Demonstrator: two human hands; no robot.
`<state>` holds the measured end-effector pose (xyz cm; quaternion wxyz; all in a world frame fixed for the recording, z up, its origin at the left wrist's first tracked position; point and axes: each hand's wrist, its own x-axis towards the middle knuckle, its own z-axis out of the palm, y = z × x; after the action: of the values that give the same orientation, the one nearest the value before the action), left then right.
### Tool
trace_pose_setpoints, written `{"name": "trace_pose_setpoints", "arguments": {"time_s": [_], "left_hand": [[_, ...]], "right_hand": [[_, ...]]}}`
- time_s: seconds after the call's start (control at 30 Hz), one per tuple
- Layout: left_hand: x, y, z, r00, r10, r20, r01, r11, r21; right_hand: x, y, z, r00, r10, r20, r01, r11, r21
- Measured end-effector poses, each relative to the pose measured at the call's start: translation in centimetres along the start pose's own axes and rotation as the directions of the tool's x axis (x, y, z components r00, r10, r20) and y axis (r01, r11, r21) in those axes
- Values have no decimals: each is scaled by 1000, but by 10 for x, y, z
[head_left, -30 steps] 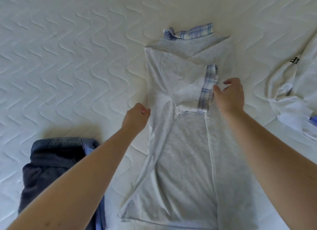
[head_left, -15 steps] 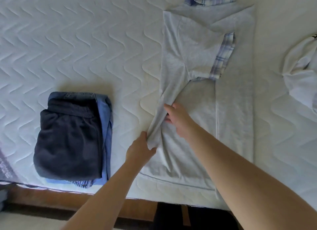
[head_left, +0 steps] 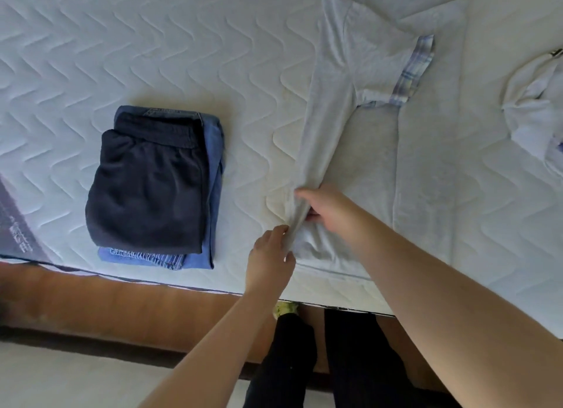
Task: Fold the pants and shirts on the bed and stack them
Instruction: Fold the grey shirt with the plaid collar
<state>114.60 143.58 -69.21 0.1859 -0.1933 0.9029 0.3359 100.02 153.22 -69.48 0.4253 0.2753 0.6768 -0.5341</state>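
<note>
head view, left to right: off to the left of both sets of fingers, well apart from them, sits a folded stack of dark navy fleece pants on blue denim jeans [head_left: 152,182] near the front edge of the white quilted mattress [head_left: 152,57]. next comes the left hand [head_left: 269,255], its fingers curled and pinching the bunched side edge of the light grey soft cotton shirt with plaid-trimmed sleeves [head_left: 426,148], close to the hem. just above and to the right, nearly touching it, the right hand [head_left: 327,208] grips the same gathered edge, thumb underneath and fingers wrapped over the cloth. from those fingers the shirt runs up and away toward the collar, lying flat on the mattress with one sleeve folded across the chest and the right side already turned in. far to the right of the fingers, well apart, lies a crumpled white garment [head_left: 536,112], not yet folded.

the shirt looks light, limp and not slippery; it will sag and wrinkle wherever it is unsupported, so one pinch near the hem and another higher along that side edge should carry the fold over evenly. i judge that the left side is being folded in, with the crosswise fold and stacking yet to come.
</note>
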Motion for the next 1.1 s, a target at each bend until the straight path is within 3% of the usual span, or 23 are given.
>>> {"name": "trace_pose_setpoints", "arguments": {"time_s": [0.13, 0.23, 0.3, 0.4, 0.5, 0.57, 0.67, 0.8, 0.9, 0.97, 1.1], "left_hand": [[-15, -9, 18, 991, 124, 52, -131, 979, 158], [-15, -19, 32, 980, 141, 140, -161, 976, 143], [-11, -21, 40, 990, 96, 100, -106, 989, 107], [-4, -16, 46, 999, 47, 6, -47, 999, 24], [-3, -12, 48, 1000, 10, 6, -10, 999, -44], [-3, -13, 46, 998, -57, 20, 59, 995, -84], [-9, -19, 44, 992, -128, 12, 129, 990, -63], [-26, -28, 45, 995, -100, -4, 100, 995, 14], [-32, -28, 52, 999, -27, 30, 24, 995, 92], [-33, -27, 54, 995, 23, 99, -40, 984, 174], [-32, -29, 54, 986, 68, 152, -104, 964, 245]], "right_hand": [[-14, 17, -28, 994, -107, -15, 108, 987, 116], [-19, 31, -50, 956, -241, -164, 238, 970, -41], [-17, 41, -60, 931, -283, -230, 257, 957, -136], [-16, 57, -63, 974, -186, -129, 178, 982, -66], [-23, 79, -59, 999, -33, 41, 38, 992, -118], [-28, 92, -57, 997, 4, 73, 2, 996, -90], [-33, 104, -56, 998, -62, -31, 61, 998, -28], [-33, 122, -50, 979, -146, -142, 124, 980, -154], [-34, 138, -46, 889, -314, -333, 215, 929, -301], [-37, 145, -47, 833, -383, -399, 274, 913, -303], [-42, 150, -46, 910, -357, -210, 253, 880, -402]]}}
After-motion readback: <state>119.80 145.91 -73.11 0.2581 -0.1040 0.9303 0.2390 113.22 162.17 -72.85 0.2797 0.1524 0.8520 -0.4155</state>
